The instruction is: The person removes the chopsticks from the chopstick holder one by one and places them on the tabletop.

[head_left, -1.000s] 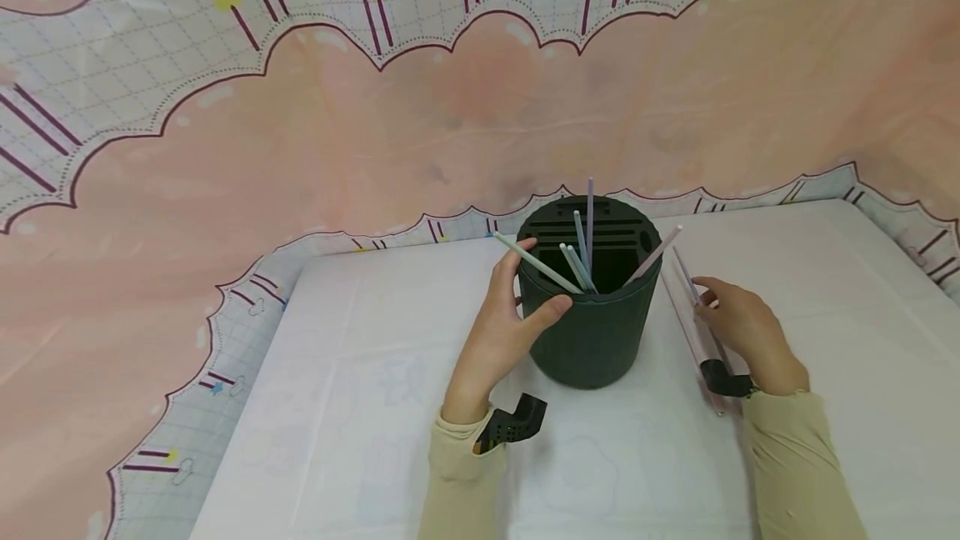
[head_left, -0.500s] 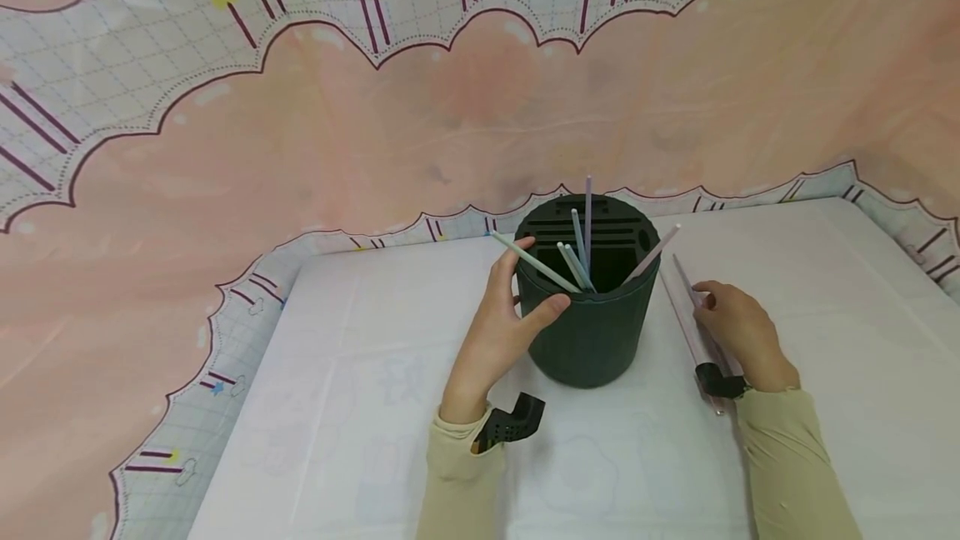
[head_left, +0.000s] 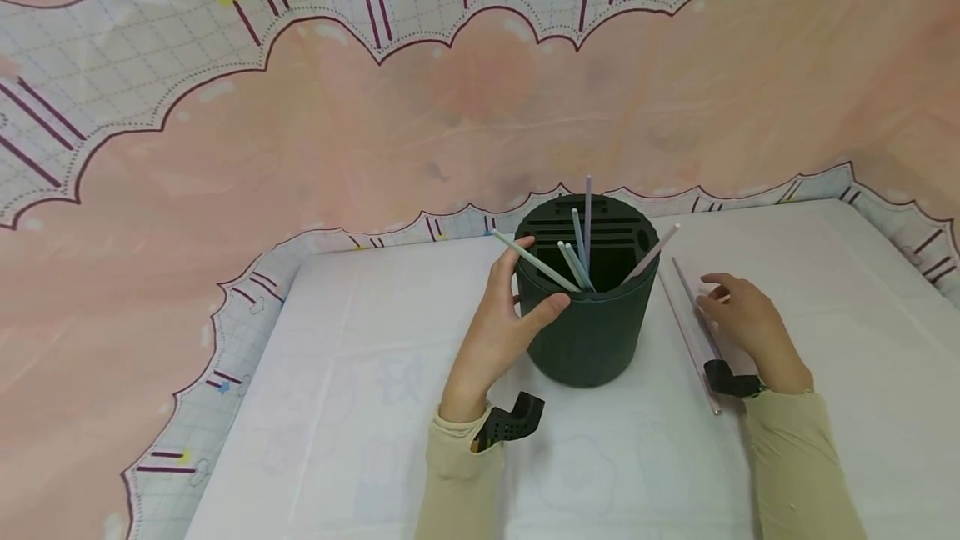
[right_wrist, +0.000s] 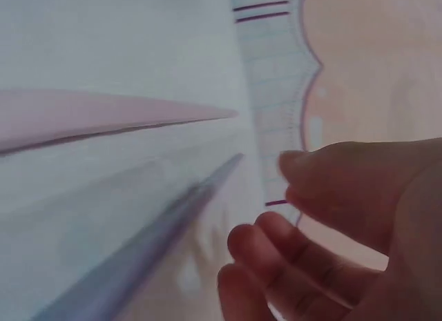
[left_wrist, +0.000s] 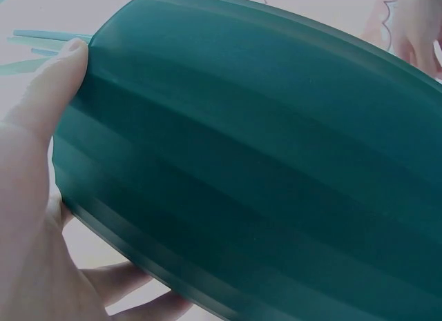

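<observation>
A dark green round holder (head_left: pixel 588 340) with a slotted top stands upright on the white table. Several pastel straws lean in its opening, among them a pale green straw (head_left: pixel 536 261) over the near left rim. My left hand (head_left: pixel 495 319) grips the holder's left side, thumb on the front; in the left wrist view the thumb (left_wrist: pixel 59 86) lies near the rim. To the right, a pink straw (head_left: pixel 686 336) and a purple straw (head_left: pixel 686 286) lie side by side on the table. Beside the purple straw, my right hand (head_left: pixel 746 315) hovers with loosely bent fingers, holding nothing.
The white table (head_left: pixel 360 407) is bordered by a peach cloth (head_left: pixel 487 123) with scalloped, grid-patterned edges at the back and left. Black camera mounts sit on both wrists, the left one (head_left: pixel 513 422) just in front of the holder.
My right hand has let go of the purple straw and moved slightly right. That straw now lies on the table beside the pink one. The left hand and holder have not moved.
</observation>
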A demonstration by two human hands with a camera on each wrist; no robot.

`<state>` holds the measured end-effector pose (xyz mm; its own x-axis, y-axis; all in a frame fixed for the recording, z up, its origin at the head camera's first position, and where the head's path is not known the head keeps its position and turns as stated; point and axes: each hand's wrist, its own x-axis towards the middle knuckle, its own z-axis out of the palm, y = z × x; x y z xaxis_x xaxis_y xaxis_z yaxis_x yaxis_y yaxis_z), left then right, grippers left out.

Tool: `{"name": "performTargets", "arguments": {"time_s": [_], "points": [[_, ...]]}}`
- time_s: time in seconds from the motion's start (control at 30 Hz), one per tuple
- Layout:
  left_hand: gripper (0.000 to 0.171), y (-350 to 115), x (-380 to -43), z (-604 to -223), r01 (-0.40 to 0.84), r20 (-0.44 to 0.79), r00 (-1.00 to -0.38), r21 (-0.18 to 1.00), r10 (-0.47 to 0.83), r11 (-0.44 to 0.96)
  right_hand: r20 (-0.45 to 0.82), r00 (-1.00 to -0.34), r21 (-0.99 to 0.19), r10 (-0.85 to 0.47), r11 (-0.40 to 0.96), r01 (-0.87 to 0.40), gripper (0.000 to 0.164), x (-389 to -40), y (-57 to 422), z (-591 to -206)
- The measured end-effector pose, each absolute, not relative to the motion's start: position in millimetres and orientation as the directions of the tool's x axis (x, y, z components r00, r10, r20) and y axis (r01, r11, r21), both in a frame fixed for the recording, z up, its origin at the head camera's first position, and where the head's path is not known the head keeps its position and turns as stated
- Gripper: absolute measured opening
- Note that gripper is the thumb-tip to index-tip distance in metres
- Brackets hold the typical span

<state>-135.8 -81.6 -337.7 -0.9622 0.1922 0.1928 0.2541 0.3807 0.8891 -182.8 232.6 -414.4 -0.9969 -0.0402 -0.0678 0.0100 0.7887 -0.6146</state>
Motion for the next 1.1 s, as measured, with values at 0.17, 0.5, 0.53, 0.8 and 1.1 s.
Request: {"name": "performTargets", "arguments": {"time_s": [0.17, 0.5, 0.53, 0.8, 1.1], "points": [[0.07, -82, -137, -338, 0.259, 0.201, -0.962, 0.888, 0.185, 0.381, 0.03, -1.0, -0.657, 0.008, 0.753, -0.014, 0.048, -198, 246, -436], [0.07, -83, -138, -336, 0.252, 0.193, -0.964, 0.89, 0.185, 0.381, 0.359, -0.924, -0.799, 0.13, 0.554, -0.233, 0.032, -195, 203, -409], [0.071, -83, -138, -336, 0.25, 0.192, -0.964, 0.891, 0.185, 0.38, 0.399, -0.905, -0.801, 0.145, 0.537, -0.267, 0.03, -191, 195, -400], [0.07, -82, -139, -334, 0.236, 0.178, -0.968, 0.892, 0.18, 0.386, 0.592, -0.784, -0.785, 0.187, 0.355, -0.508, 0.022, -163, 158, -351], [0.071, -82, -141, -331, 0.238, 0.178, -0.966, 0.894, 0.185, 0.379, 0.763, -0.641, -0.644, 0.086, 0.187, -0.741, 0.035, -144, 130, -319]]}}
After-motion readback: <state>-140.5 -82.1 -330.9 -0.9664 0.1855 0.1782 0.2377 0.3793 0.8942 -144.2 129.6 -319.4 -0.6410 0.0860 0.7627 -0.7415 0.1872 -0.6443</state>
